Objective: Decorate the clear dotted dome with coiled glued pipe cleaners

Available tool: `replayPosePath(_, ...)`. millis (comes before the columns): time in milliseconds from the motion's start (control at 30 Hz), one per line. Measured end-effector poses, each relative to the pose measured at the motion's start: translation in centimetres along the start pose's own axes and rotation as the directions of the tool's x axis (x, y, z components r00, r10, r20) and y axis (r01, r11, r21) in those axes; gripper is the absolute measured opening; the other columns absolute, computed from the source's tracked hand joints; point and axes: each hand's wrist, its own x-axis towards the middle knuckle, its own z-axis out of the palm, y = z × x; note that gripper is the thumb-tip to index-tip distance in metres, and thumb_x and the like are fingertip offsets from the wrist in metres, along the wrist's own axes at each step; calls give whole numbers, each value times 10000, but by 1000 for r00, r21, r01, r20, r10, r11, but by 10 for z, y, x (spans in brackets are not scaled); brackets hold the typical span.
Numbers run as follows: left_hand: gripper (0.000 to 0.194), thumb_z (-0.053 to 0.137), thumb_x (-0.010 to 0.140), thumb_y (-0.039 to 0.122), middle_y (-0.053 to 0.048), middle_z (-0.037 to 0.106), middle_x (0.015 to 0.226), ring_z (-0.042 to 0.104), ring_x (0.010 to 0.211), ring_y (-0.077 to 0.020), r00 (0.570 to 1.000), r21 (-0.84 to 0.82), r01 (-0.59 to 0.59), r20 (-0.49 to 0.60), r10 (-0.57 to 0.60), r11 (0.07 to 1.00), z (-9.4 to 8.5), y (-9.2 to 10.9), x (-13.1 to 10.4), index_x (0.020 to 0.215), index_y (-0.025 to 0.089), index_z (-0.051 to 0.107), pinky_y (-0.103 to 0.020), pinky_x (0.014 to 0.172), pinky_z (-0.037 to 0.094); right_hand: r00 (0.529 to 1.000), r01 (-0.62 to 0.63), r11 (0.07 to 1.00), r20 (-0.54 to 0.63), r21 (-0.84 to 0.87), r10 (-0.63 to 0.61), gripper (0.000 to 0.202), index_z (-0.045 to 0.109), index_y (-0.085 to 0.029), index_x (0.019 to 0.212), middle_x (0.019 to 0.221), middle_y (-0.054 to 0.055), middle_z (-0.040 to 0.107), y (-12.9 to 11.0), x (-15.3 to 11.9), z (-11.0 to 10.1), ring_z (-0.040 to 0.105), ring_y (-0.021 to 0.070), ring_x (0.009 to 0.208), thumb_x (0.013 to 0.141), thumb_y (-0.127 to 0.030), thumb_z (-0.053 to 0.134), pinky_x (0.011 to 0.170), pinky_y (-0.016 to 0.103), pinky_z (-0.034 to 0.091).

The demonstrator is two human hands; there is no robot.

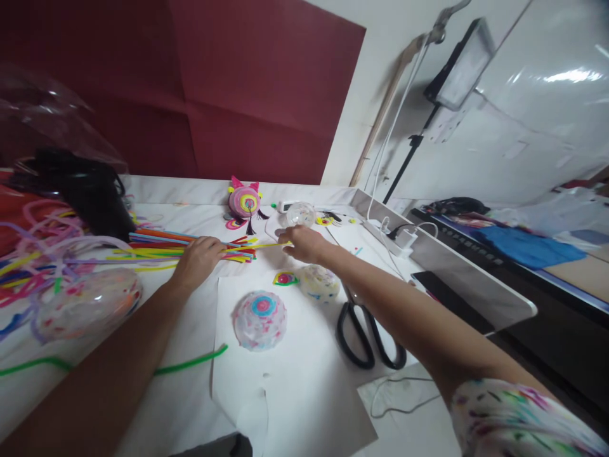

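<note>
My left hand (202, 257) is closed over a bundle of coloured pipe cleaners (157, 244) lying on the white table. My right hand (303, 244) pinches the end of a yellow pipe cleaner (264, 245) that stretches from the bundle. Just behind my right hand sits a clear dome (301, 214). A speckled dome (320, 283) lies below my right wrist. Nearer me, a pink-and-white dome with a blue ring (261, 320) rests on white paper (304, 381), with a small green-edged eye shape (285, 278) above it.
Black-handled scissors (366, 336) lie under my right forearm. A pink tasselled ornament (245, 200) stands at the back. Twisted balloons (42, 247) and a clear bulging piece (95, 298) crowd the left. A power strip (404, 240) and a dark phone-like slab (451, 301) are right.
</note>
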Motion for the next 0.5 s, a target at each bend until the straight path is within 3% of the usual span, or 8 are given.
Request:
replayPosePath(167, 236, 498, 996, 333, -93, 706, 973, 617, 958, -264, 1000, -35, 0, -6, 0, 999, 2, -2, 0, 976, 187, 681, -404, 914, 492, 1000, -10, 999, -7, -41, 10, 353, 607, -178, 1286, 1302, 102, 625, -21, 34, 27, 642, 249, 1119, 982, -356, 628, 941, 479, 553)
replayPosePath(500, 174, 559, 969, 330, -76, 698, 963, 618, 952, -256, 1000, -96, 27, 17, -26, 995, 5, -6, -1, 926, 211, 679, -397, 897, 489, 998, 15, 999, 54, -33, -13, 357, 602, -181, 1292, 1301, 102, 620, -17, 54, 41, 648, 241, 1094, 982, -357, 628, 913, 455, 567)
